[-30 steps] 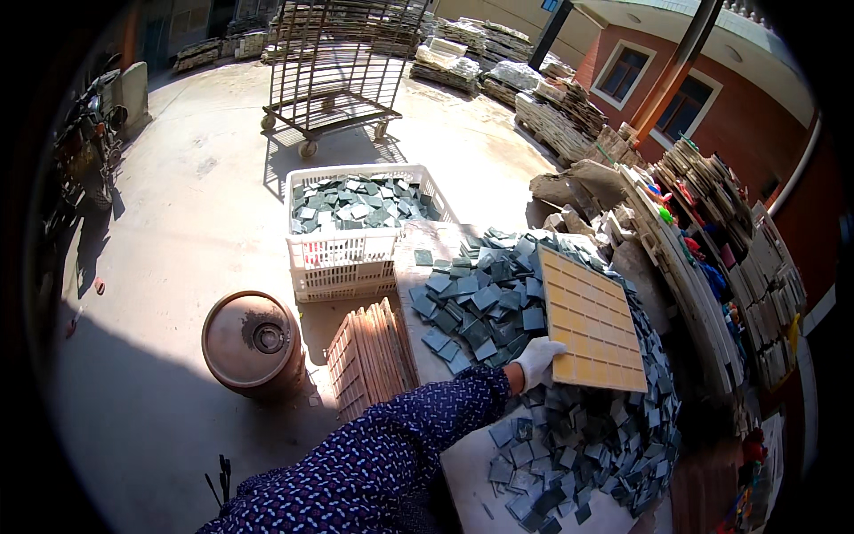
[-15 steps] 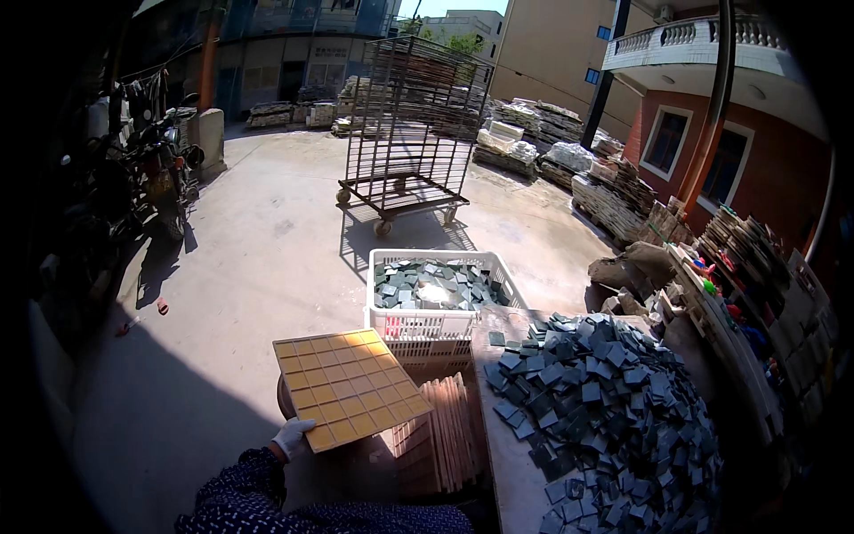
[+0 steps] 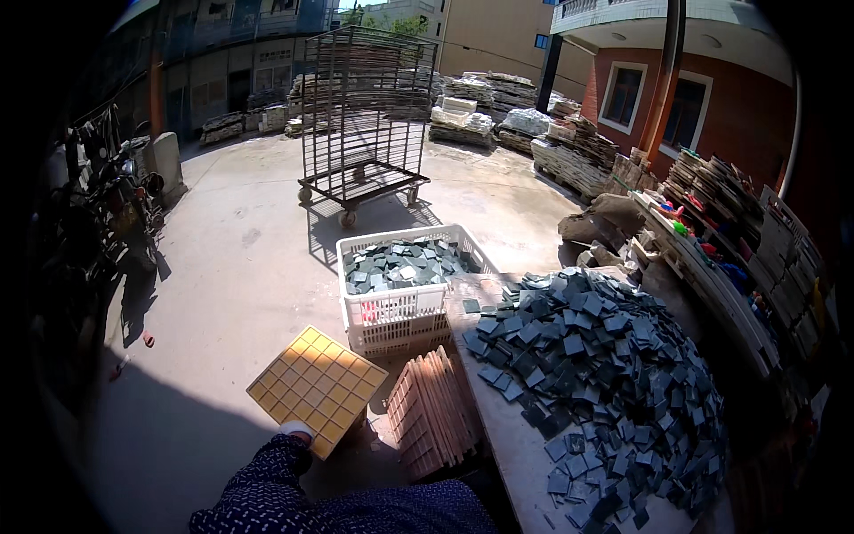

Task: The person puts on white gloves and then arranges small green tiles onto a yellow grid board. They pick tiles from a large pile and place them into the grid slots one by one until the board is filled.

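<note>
My left hand (image 3: 298, 431), in a white glove, grips the near edge of a yellow square grid tray (image 3: 318, 384). Raised ribs divide its face into small square cells, which hold no tiles. My sleeve hides part of that hand, and the tray lies low, left of a row of reddish-brown ribbed trays (image 3: 433, 411) standing on edge. My right hand does not show. To the right, a board (image 3: 503, 436) bears a large heap of dark grey-green square tiles (image 3: 605, 374).
Beyond the trays stands a white plastic crate (image 3: 396, 307) with similar tiles inside, stacked on another crate. Farther off is a tall wheeled metal rack (image 3: 365, 133). Stacked slabs (image 3: 578, 160) line the right side, and motorbikes (image 3: 116, 196) stand at left.
The yellow tray has gone lower and turned in my left hand, away from the brown trays. My view has shifted, so the background sits farther left and higher.
</note>
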Available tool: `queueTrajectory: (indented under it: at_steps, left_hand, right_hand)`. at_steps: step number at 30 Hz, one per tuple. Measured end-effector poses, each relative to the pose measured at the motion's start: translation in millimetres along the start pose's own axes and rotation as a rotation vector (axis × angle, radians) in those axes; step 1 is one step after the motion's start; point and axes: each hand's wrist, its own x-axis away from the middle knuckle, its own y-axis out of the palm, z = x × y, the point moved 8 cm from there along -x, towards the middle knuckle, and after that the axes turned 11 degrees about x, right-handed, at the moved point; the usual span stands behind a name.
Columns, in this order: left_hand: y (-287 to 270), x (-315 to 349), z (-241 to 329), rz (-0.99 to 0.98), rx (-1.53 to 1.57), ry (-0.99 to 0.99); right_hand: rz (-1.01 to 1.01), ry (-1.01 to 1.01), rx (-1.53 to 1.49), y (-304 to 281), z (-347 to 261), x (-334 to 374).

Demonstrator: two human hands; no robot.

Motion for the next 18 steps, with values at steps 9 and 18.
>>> queueTrajectory:
  at_steps: [9, 18]
  left_hand:
    - [-250, 164, 346, 0.903, 0.651, 1.2]
    - [-246, 227, 682, 0.758, 0.097, 1.564]
  right_hand:
    - [-0.036, -0.091, 0.639, -135, -90, -133]
    - [0.148, -0.124, 1.482, -184, -172, -253]
